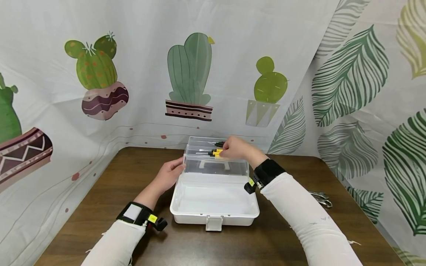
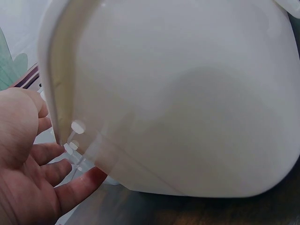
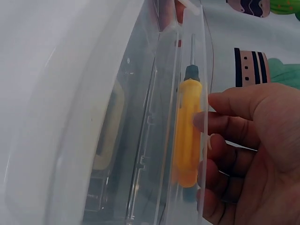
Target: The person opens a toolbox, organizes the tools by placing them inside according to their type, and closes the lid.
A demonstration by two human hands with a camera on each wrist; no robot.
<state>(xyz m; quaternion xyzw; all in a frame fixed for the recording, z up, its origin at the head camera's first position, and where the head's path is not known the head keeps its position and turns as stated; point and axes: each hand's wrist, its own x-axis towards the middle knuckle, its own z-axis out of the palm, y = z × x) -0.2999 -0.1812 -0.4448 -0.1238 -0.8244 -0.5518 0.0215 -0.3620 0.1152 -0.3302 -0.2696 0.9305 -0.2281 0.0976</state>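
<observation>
A white toolbox stands unfolded on the table, its clear tiered trays raised behind the base. My left hand grips the trays' left edge; in the left wrist view its fingers curl by the clear linkage. At the upper trays' right end is my right hand, fingers bent. In the right wrist view, a yellow-handled screwdriver lies along a tray, and my fingertips reach its wall and handle edge. Whether they pinch the handle is unclear. More screwdrivers with yellow and black handles lie there.
Metal wrenches lie on the brown table to the right, partly behind my right sleeve. A printed cloth with cacti and leaves hangs close behind the table.
</observation>
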